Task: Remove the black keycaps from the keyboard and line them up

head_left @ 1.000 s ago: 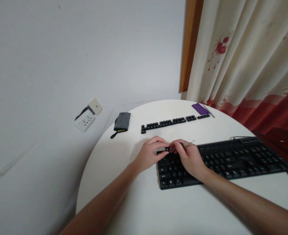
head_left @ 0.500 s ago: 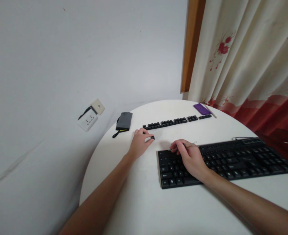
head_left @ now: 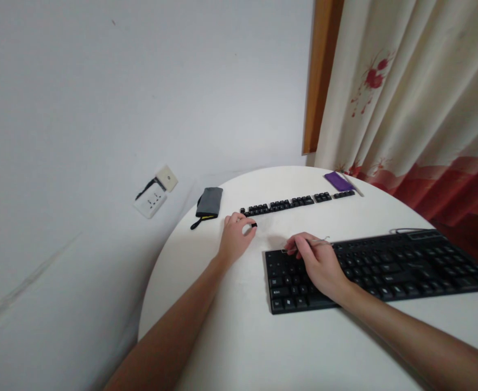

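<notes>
Between thumb and forefinger, my left hand pinches a small black keycap just above the table. Just beyond those fingers lies a row of loose black keycaps. My right hand rests over the left part of a black keyboard, its fingers closed around a thin wire tool. One end of the tool sticks out to the right past the thumb, and the other end points left by the fingertips. Part of the keyboard is hidden under my right hand and wrist.
A grey pouch with a black loop lies at the table's left edge. Towards the back right is a purple cloth-like item beside a thin pale stick. A wall with a socket borders the round white table; a curtain hangs at right.
The keycap in my left fingers has turned, so its face shows differently. My right hand stays over the keyboard with the wire tool. The whole view has shifted slightly.
</notes>
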The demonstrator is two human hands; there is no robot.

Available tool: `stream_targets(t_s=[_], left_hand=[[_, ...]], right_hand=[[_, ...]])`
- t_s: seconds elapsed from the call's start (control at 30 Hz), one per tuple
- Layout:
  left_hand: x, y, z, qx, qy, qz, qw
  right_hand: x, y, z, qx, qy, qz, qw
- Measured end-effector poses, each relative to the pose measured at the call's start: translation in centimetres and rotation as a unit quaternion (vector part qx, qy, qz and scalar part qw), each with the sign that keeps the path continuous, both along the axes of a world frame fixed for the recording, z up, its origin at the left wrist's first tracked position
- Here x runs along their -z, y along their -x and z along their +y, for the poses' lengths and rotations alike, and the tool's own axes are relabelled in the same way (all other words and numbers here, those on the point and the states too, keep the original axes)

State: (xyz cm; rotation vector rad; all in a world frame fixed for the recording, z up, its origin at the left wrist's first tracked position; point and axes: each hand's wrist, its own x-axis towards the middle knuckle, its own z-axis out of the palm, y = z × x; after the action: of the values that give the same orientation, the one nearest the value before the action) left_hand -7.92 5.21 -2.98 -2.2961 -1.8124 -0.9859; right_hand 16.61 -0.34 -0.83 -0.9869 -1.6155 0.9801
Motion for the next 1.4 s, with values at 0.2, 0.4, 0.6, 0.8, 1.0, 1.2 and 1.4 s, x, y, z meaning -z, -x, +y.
stream_targets(t_s=[0.2,0.4,0.6,0.8,1.0,1.2,1.4], left_hand=[[-0.2,0.0,0.3,0.003,-0.003,-0.015,1.0],[-0.1,0.2,0.4,0.054,0.034,-0.039,0.997],[-0.1,0.1,0.4,0.074,0.033,-0.058,0.995],[-0.2,-0.1,0.2,0.069,-0.002,-0.019,0.997],[0.1,-0.5,0.2,-0.037,-0.022,0.006,0.999],[0.2,-0.4,0.3,-0.099,-0.015,0.002,0.995],[-0.6,0.0,1.1,-0.098,-0.01,0.031,0.995]], right_hand=[[0.0,0.0,0.0,-0.002,0.002,0.004,1.0],[0.0,0.1,0.0,-0.003,0.0,0.007,1.0],[0.1,0.1,0.0,-0.004,0.0,0.001,1.0],[0.1,0.1,0.1,-0.008,0.001,-0.007,1.0],[0.0,0.0,0.1,-0.01,0.0,-0.007,1.0],[0.1,0.1,0.1,-0.018,-0.001,0.004,1.0],[0.0,0.1,0.2,-0.025,0.0,0.013,1.0]])
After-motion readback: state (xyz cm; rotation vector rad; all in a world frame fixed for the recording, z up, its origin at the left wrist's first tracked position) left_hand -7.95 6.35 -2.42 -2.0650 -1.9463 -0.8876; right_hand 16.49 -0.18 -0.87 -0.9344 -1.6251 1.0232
